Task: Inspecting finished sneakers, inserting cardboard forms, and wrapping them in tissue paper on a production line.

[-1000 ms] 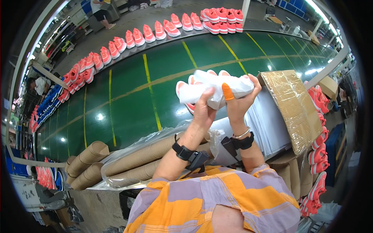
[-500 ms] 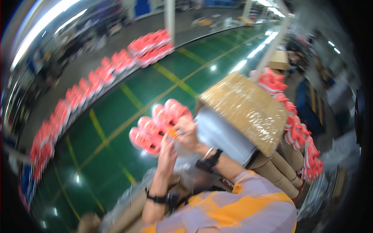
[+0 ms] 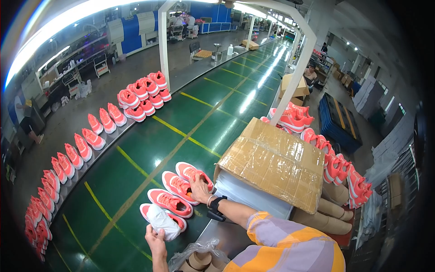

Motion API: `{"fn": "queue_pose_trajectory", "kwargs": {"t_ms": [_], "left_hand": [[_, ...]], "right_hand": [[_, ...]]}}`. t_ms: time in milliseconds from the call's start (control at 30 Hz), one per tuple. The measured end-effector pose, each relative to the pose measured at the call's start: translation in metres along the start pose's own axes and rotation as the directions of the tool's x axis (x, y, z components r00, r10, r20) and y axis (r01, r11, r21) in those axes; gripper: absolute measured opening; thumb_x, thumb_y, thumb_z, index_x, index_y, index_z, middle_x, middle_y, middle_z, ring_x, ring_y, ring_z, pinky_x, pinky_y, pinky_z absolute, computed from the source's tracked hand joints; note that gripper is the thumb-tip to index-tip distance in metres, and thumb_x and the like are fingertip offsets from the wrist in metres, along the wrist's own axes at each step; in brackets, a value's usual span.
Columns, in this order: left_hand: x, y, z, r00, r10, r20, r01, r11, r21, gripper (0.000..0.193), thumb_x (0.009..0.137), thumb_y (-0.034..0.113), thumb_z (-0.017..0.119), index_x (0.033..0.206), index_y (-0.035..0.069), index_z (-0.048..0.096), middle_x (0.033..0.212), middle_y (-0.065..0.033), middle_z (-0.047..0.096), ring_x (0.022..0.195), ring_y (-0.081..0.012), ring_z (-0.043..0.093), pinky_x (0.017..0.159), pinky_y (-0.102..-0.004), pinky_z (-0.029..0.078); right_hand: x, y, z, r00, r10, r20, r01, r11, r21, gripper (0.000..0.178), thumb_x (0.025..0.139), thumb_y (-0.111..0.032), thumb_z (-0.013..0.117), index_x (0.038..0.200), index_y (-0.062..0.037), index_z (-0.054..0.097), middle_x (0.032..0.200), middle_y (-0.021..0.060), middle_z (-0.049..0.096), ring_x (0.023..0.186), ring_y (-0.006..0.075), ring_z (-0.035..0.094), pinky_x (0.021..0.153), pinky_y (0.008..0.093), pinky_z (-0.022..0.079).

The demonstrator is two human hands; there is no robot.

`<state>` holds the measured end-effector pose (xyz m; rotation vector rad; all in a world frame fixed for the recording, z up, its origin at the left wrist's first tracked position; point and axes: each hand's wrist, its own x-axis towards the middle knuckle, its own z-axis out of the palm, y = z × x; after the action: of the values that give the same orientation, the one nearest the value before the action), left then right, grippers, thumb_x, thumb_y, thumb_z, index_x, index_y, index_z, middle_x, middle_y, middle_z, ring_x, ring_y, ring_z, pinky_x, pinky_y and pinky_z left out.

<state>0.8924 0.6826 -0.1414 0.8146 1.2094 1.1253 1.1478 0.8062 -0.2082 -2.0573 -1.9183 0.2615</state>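
Paper lies at left hand, 2 shoes under right hand.

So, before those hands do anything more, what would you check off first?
1. Left hand on the white paper bundle: ok, thumb and fingers at its near end.
2. Right hand at the rightmost shoe: ok; how firmly it grips, cannot tell.
3. Four coral shoes side by side on the green belt: ok.
4. Leftmost shoe in full view: not ok, paper hides part of it.
5. White sheets showing at the cardboard box: ok.
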Motion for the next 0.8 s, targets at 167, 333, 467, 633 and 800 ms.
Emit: {"fn": "queue_pose_trajectory", "kwargs": {"t_ms": [167, 333, 467, 633, 800], "left_hand": [[-0.007, -0.010, -0.014, 0.997, -0.063, -0.040, 0.061, 0.997, -0.055, 0.045, 0.082, -0.014, 0.049, 0.125, -0.003, 0.045, 0.115, -0.0130, 0.061, 0.100, -0.0180, 0.061, 0.084, -0.0296, 0.049], [0.017, 0.001, 0.003, 1.000, -0.020, -0.022, 0.018, 0.996, -0.088, 0.051, 0.084, -0.009, 0.050, 0.134, 0.000, 0.040, 0.126, -0.0101, 0.054, 0.115, -0.0208, 0.054, 0.095, -0.0336, 0.045], [0.036, -0.006, 0.002, 0.990, 0.117, -0.072, -0.127, 0.980, -0.152, 0.044, 0.086, -0.007, 0.051, 0.128, 0.000, 0.042, 0.121, -0.0117, 0.057, 0.112, -0.0212, 0.057, 0.095, -0.0343, 0.046], [0.025, -0.016, 0.012, 0.987, -0.016, -0.158, -0.051, 0.911, -0.408, 0.038, 0.088, -0.005, 0.052, 0.125, 0.000, 0.044, 0.112, -0.0114, 0.061, 0.100, -0.0198, 0.061, 0.088, -0.0323, 0.050], [0.018, -0.001, 0.022, 0.998, -0.022, 0.065, 0.039, 0.962, -0.271, 0.033, 0.089, -0.001, 0.055, 0.121, -0.002, 0.047, 0.108, -0.0107, 0.063, 0.099, -0.0180, 0.061, 0.087, -0.0294, 0.048]], "right_hand": [[-0.009, -0.010, 0.019, 0.993, -0.101, -0.055, 0.106, 0.989, 0.101, 0.060, 0.058, 0.002, 0.070, 0.112, -0.0007, 0.044, 0.109, 0.0227, 0.047, 0.086, 0.0406, 0.061, 0.067, 0.0470, 0.054], [-0.032, -0.059, 0.031, 0.969, -0.241, -0.046, 0.245, 0.961, 0.125, 0.051, 0.062, 0.001, 0.062, 0.110, 0.0036, 0.045, 0.104, 0.0266, 0.048, 0.077, 0.0402, 0.059, 0.064, 0.0495, 0.050], [-0.039, -0.073, -0.018, 0.800, -0.516, 0.307, 0.506, 0.855, 0.116, 0.060, 0.065, -0.009, 0.072, 0.117, 0.0030, 0.043, 0.112, 0.0242, 0.050, 0.095, 0.0389, 0.057, 0.081, 0.0470, 0.048], [-0.075, -0.106, -0.066, 0.777, -0.565, 0.277, 0.246, 0.678, 0.693, 0.084, 0.071, -0.021, 0.079, 0.137, 0.0002, 0.032, 0.133, 0.0232, 0.045, 0.125, 0.0323, 0.047, 0.101, 0.0395, 0.039], [-0.087, -0.086, -0.058, 0.937, -0.328, 0.117, 0.188, 0.758, 0.625, 0.060, 0.072, -0.020, 0.077, 0.121, -0.0020, 0.048, 0.104, 0.0214, 0.064, 0.094, 0.0373, 0.065, 0.079, 0.0402, 0.052]]}}
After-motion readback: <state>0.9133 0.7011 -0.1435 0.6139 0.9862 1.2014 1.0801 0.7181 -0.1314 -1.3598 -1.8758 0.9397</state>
